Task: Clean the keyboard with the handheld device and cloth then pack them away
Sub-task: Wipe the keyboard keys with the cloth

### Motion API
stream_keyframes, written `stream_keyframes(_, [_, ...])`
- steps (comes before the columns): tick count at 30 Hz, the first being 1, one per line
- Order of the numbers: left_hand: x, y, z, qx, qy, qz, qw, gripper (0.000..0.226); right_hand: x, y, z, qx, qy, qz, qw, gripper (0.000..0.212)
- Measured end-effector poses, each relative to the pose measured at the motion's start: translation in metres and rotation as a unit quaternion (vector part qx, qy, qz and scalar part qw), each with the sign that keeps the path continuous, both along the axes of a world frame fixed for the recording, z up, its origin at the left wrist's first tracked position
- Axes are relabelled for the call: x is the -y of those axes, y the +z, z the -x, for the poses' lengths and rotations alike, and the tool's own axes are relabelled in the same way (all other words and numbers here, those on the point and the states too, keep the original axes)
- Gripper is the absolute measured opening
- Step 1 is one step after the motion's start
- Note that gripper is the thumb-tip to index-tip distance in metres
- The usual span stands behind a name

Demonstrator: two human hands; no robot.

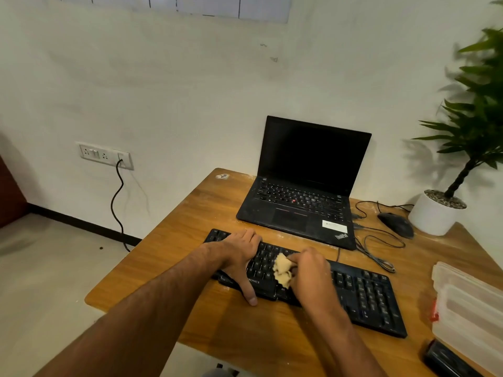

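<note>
While the cloth (pixel 283 270) sits bunched at frame centre on the keyboard (pixel 364 292), pinched by my right hand (pixel 309 273), my left hand (pixel 239 257) presses flat, fingers spread. I judge wiping underway; next, sweep rightward.

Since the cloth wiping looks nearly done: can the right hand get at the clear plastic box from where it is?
Probably yes: the right hand grips the cloth, but the table between it and the box looks free.
</note>
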State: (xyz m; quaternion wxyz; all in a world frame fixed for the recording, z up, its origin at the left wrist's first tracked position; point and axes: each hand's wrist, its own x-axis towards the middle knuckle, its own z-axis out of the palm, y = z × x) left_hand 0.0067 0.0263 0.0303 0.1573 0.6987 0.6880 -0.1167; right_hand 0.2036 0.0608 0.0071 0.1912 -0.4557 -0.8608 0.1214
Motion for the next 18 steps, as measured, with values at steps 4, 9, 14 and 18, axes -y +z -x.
stream_keyframes(4, [0.002,0.002,-0.001,-0.013,-0.012,-0.01,1.0,0.145,0.013,0.003,0.032,-0.001,0.03,-0.027,0.999,0.027])
stream_keyframes(9, [0.003,0.0,-0.001,-0.016,-0.017,-0.015,1.0,0.142,0.012,0.007,0.041,-0.001,0.072,-0.025,0.997,0.021])
stream_keyframes(14, [0.002,0.0,0.0,0.013,0.009,-0.003,1.0,0.146,-0.01,0.003,0.0,0.008,0.035,-0.002,0.999,0.028])
stream_keyframes(18, [0.0,0.001,-0.001,0.013,0.008,-0.001,1.0,0.146,-0.006,-0.003,0.006,0.013,0.009,-0.03,0.999,0.032])
